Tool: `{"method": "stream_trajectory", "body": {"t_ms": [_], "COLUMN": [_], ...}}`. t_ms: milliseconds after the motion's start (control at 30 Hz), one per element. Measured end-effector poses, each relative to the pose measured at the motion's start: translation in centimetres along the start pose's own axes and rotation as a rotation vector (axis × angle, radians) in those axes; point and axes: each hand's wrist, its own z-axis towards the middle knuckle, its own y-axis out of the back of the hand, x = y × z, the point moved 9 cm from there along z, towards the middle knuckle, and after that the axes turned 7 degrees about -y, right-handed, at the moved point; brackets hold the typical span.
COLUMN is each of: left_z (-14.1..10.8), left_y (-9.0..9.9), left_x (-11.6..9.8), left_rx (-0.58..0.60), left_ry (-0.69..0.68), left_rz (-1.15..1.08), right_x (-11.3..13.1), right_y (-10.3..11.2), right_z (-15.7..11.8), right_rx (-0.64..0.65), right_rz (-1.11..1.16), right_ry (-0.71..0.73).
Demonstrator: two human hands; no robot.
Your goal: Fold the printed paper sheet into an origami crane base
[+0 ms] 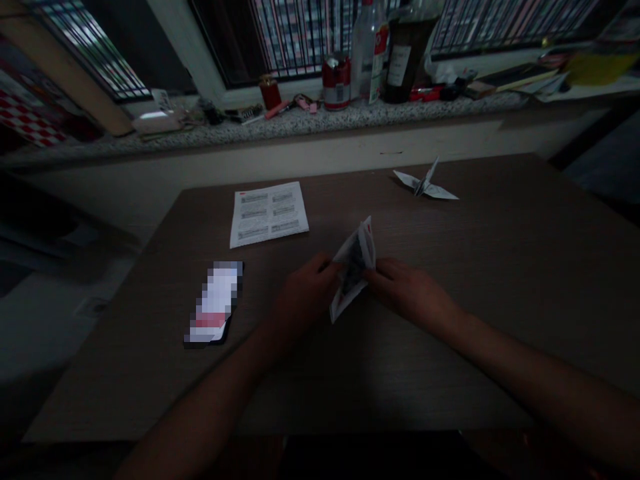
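"Where's the folded white printed paper (355,260)?"
"Mid-way across the brown wood-grain tabletop (510,280), pinched by the left hand (305,287) and right hand (407,287); a flat white printed sheet (270,213) lies at its ten o'clock."

Has a bare left hand (307,290) and a bare right hand (413,290), both slim, with outlines softened by the dim light. Has a left forearm (220,400) and a right forearm (535,377) likewise uncovered along all that shows, smooth in contour, tapering toward the hands and broadening toward the picture's edges. Wears dark, near-black clothing (373,460), seen low in the middle, plain-looking, too shadowed to tell cut or fabric.
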Motion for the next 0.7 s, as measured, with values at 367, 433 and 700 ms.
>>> {"method": "stream_trajectory", "body": {"t_ms": [367, 433, 700], "left_z": [-0.1, -0.1, -0.5], "left_y": [0.7, 0.7, 0.4], "left_x": [1.5, 1.5, 2.2], "left_rx": [-0.083, -0.102, -0.144], "left_ry": [0.061, 0.052, 0.117], "left_rz": [-0.029, -0.049, -0.144], "right_x": [-1.5, -1.7, -2.5], "right_y": [0.0, 0.0, -0.3], "right_z": [-0.1, -0.1, -0.1], "right_rx": [-0.05, -0.055, -0.05], "right_rz": [0.068, 0.093, 0.205], "right_ry": [0.014, 0.016, -0.025]}}
